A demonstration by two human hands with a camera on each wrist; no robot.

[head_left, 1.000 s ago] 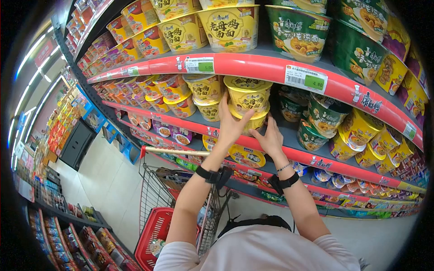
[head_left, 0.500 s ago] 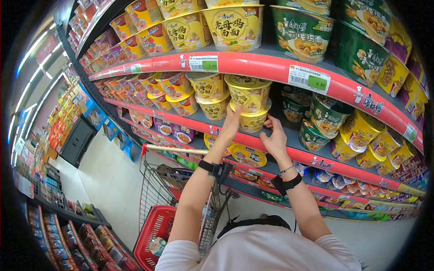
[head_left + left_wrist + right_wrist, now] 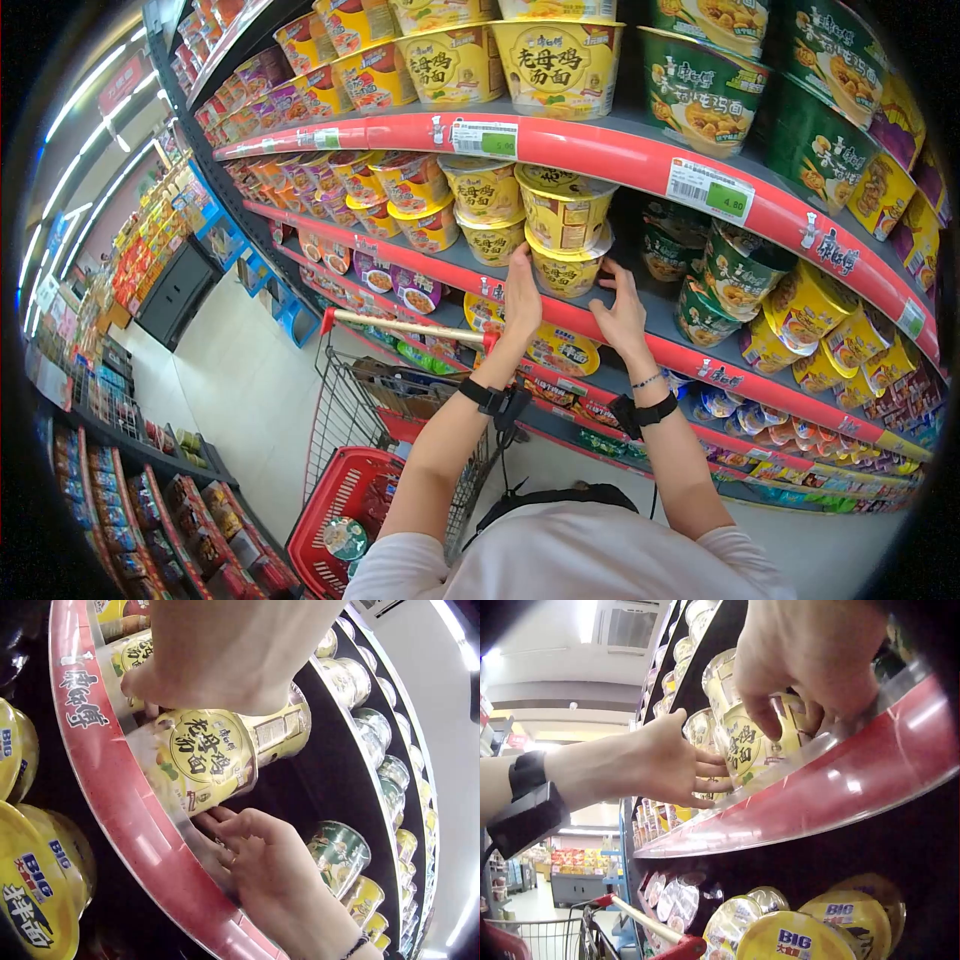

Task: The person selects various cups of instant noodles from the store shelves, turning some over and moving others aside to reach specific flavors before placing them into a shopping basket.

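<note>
Between the two hands, the lower yellow noodle cup [image 3: 563,278] is flanked on the shelf! Its near side is met by the left hand [image 3: 521,300], fingers held nearly straight; its other side is neared by the right hand [image 3: 623,312], fingers loosely bent. Nothing is gripped by either. Above the fingertips, the upper yellow cup [image 3: 565,222] is stacked; green cups [image 3: 705,310] are ranged right of the right hand.

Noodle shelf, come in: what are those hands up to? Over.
Left hand, right hand flanking lower yellow tub, neither gripping. Upper yellow tub stacked on it. Red shelf edge in front.
</note>
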